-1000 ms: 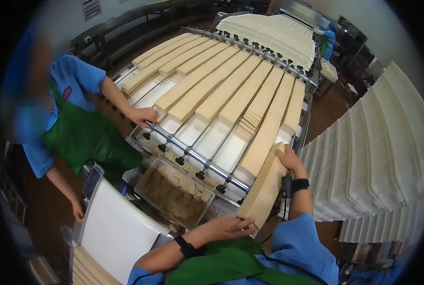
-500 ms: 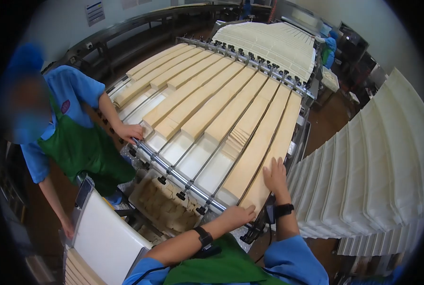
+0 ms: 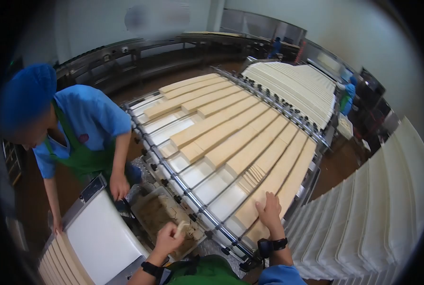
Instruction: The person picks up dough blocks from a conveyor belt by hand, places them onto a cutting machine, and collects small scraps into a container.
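The left hand (image 3: 168,241) has its grip closed on a small pale broken piece (image 3: 180,228), held just above the scrap tray (image 3: 144,214) at the near left edge of the conveyor (image 3: 207,183). The right hand (image 3: 269,212) lies flat with its grip wide, fingers spread on the near end of a long tan slab (image 3: 288,183) in the conveyor's right lanes. A co-worker's hand (image 3: 119,186) rests just left of the tray. Stacked white trays (image 3: 387,199) stand at the right.
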Demonstrator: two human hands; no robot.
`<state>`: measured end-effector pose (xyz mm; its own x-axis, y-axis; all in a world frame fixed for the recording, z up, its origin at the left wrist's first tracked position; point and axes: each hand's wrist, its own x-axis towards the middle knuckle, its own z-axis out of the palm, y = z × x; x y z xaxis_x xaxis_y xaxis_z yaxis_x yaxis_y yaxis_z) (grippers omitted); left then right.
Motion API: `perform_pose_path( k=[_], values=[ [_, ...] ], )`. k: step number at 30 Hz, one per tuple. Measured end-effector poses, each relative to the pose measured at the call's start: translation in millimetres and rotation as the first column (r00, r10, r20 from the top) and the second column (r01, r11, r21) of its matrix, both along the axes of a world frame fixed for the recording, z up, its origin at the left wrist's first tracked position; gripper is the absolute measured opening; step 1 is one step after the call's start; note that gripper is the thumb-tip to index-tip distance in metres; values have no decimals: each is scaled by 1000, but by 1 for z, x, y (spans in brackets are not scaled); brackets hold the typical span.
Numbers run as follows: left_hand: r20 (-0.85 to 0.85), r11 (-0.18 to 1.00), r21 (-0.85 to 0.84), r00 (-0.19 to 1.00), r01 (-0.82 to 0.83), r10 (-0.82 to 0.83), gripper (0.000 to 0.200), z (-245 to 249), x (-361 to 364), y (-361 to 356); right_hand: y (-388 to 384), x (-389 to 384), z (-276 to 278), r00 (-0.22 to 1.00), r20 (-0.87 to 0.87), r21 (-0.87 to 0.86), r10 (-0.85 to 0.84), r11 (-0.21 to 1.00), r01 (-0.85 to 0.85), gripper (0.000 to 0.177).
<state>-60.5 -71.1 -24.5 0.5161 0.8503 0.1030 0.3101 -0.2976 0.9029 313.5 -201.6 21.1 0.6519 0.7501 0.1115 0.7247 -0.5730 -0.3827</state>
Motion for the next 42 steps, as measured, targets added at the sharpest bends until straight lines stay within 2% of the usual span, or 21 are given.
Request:
perform_pose_path(
  k=[1,3,4,7,8,11,15,17,19,21,23,24,26,27,29,30,34,36,38,40,42],
  values=[
    [3,1000,0,1000,-27,27,28,0,-17,2,13,-11,5,1000,3,0,27,1000,-27,67],
    [46,974,-177,987,-140,151,45,0,-53,0,40,-42,21,925,-301,238,231,958,-162,61],
    [-53,975,-174,990,-136,129,58,-7,-75,-1,55,-67,34,889,-371,310,266,939,-152,46],
    [31,930,-250,958,-268,285,50,-28,-127,-20,92,-110,23,728,-415,358,546,833,-422,30],
    [9,931,-213,952,-297,306,42,-31,-145,-28,106,-128,10,657,-466,434,593,800,-414,23],
    [26,848,-249,872,-469,489,21,-32,-190,-52,133,-186,14,527,-556,285,643,743,-606,21],
    [-8,734,-75,736,-676,677,16,-22,-246,-78,158,-274,6,322,-693,177,646,585,-792,22],
    [104,648,-28,643,-761,759,16,-24,-280,-90,160,-323,8,240,-700,99,673,424,-900,20],
    [193,507,-87,484,-858,853,15,-27,-314,-99,159,-369,9,49,-780,152,624,264,-952,19],
    [96,351,-153,339,-924,936,15,-19,-352,-114,162,-413,8,-34,-752,134,659,103,-986,22],
    [-49,104,-6,104,-995,993,36,-43,-395,-127,161,-465,23,-187,-678,171,711,-95,-981,24],
    [-51,79,-15,80,-997,996,36,-55,-414,-134,166,-487,19,-224,-690,163,688,-154,-974,25],
    [-466,-148,333,-299,-931,833,76,-72,-449,-148,176,-528,-1,-252,-655,178,712,-179,-968,25],
    [-472,-161,327,-308,-931,826,76,-72,-464,-151,182,-549,-14,-268,-616,201,741,-181,-963,24],
    [-634,-176,120,-212,-977,744,102,-71,-492,-155,199,-597,-38,-255,-621,195,741,-169,-966,24],
    [-633,-177,152,-233,-972,739,105,-87,-501,-155,208,-620,-51,-270,-572,214,774,-177,-961,24],
    [-693,-101,28,-92,-994,715,106,-96,-524,-153,237,-701,-96,-231,-425,155,875,-182,-971,28],
    [-648,61,129,-38,-990,761,107,-99,-531,-157,249,-739,-133,-213,-319,104,923,-189,-976,33],
    [-662,97,103,4,-990,750,108,-93,-536,-157,254,-773,-144,-194,-205,59,959,-186,-981,39],
    [-712,176,158,12,-972,702,112,-90,-537,-154,247,-817,-144,65,-130,-78,989,55,-995,58],
    [-725,213,158,33,-964,688,114,-88,-540,-152,250,-861,-139,124,-128,-99,984,112,-989,63]
  ],
)
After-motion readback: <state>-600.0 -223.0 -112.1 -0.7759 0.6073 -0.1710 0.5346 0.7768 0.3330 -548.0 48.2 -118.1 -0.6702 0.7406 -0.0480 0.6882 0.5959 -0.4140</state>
